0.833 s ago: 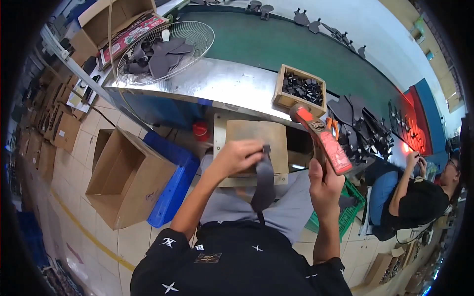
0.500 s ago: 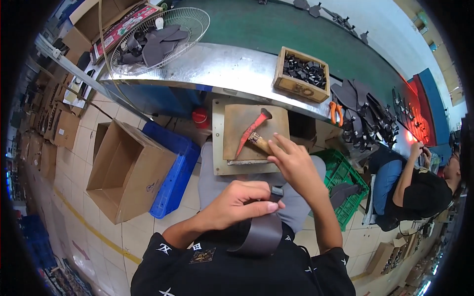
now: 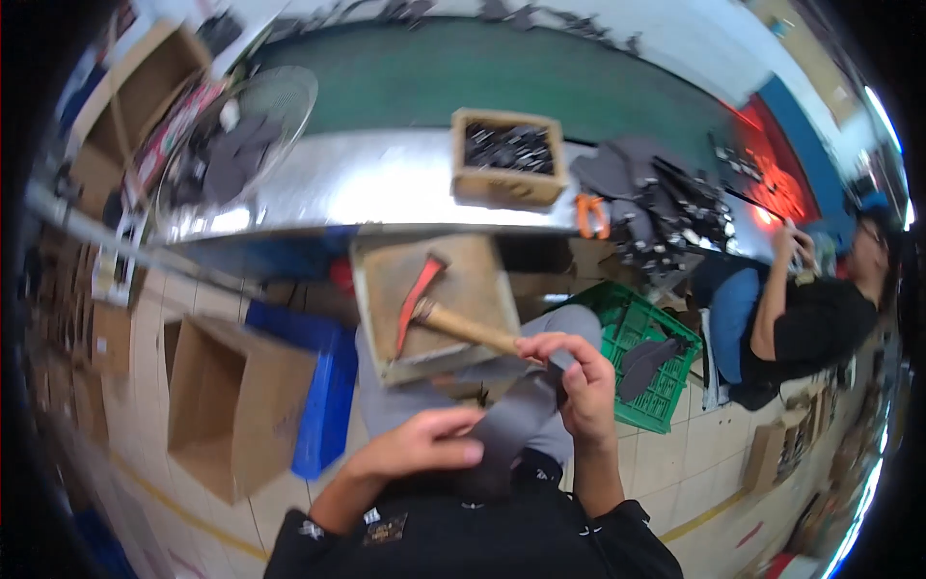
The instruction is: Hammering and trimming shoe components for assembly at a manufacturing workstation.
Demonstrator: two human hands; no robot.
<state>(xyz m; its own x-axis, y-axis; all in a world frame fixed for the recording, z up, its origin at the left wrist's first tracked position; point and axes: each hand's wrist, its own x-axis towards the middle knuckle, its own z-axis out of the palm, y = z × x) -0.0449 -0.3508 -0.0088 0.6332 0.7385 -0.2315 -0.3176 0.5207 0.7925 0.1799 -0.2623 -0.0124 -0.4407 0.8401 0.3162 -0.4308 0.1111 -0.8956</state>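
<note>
My right hand point(image 3: 584, 386) is closed on the dark end piece point(image 3: 560, 361) of a dark grey, flexible sole-like strip point(image 3: 503, 434). The strip curves down toward my lap. At its left edge is my left hand point(image 3: 424, 446), with thumb and fingers apart; blur hides whether they touch it. A hammer point(image 3: 463, 328) with a red head and wooden handle lies on the brown board point(image 3: 386, 275) in front of me. Its handle end reaches close to my right fingertips; contact is unclear.
A wooden box point(image 3: 509, 188) of small dark parts stands on the metal-edged bench. Orange-handled pliers point(image 3: 591, 216) and dark pieces lie right of it. A cardboard box point(image 3: 236, 405) and blue crate point(image 3: 323, 396) stand left, a green crate point(image 3: 641, 405) right. A person point(image 3: 820, 318) sits beyond.
My right hand has come back from over the hammer handle and now holds the strip's end piece. My left hand has let go of that end and moved left. The view has shifted.
</note>
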